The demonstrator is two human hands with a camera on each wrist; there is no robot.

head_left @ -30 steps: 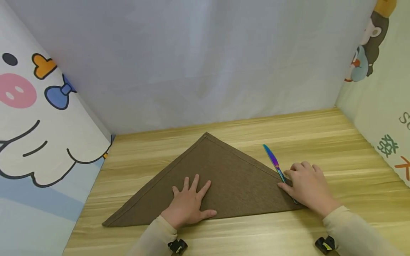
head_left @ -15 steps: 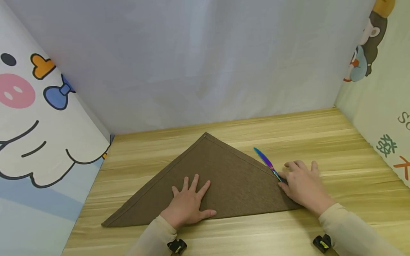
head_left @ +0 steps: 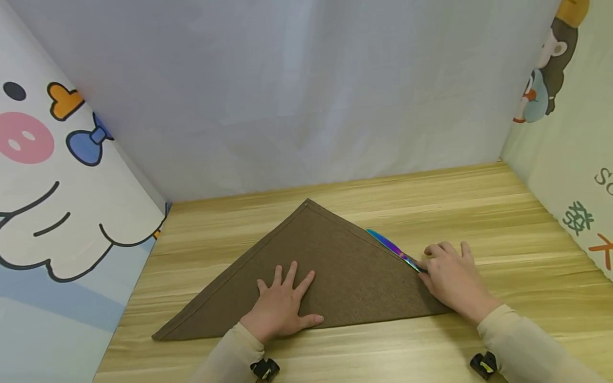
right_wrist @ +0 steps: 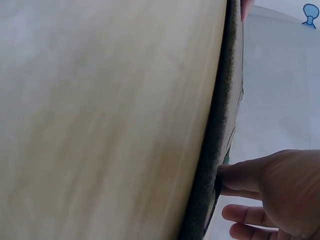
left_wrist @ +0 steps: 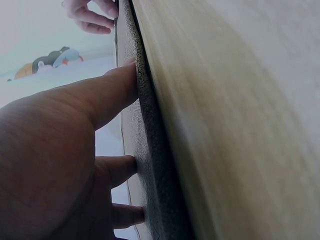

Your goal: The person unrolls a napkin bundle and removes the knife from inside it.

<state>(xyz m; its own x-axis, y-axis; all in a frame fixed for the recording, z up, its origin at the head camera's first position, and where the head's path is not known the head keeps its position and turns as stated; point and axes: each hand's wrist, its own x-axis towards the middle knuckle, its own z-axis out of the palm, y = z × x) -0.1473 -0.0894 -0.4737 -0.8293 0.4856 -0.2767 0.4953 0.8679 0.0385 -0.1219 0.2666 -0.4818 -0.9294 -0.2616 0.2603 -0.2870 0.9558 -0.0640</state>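
Brown cloth napkin [head_left: 330, 266], folded into a triangle, lies flat on the wooden counter [head_left: 479, 207] with its apex pointing away from the person and its long edge nearest them. The left hand [head_left: 282, 306] rests palm down on the napkin near the middle of the long edge; its fingers [head_left: 292, 274] are straight and spread, pressing the fabric flat. The left wrist view confirms the fingertips in contact with the cloth.

The right hand [head_left: 452, 282] sits at the napkin's right edge, just above the right corner. Its fingers are loosely curled over the handle of an iridescent table knife [head_left: 390, 247]; whether they pinch the handle or only press on it cannot be told. The knife lies along the napkin's right sloping edge, blade pointing up toward the apex, touching or just beside the hem.

Cartoon-printed panels [head_left: 52, 175] stand at both sides of the counter.
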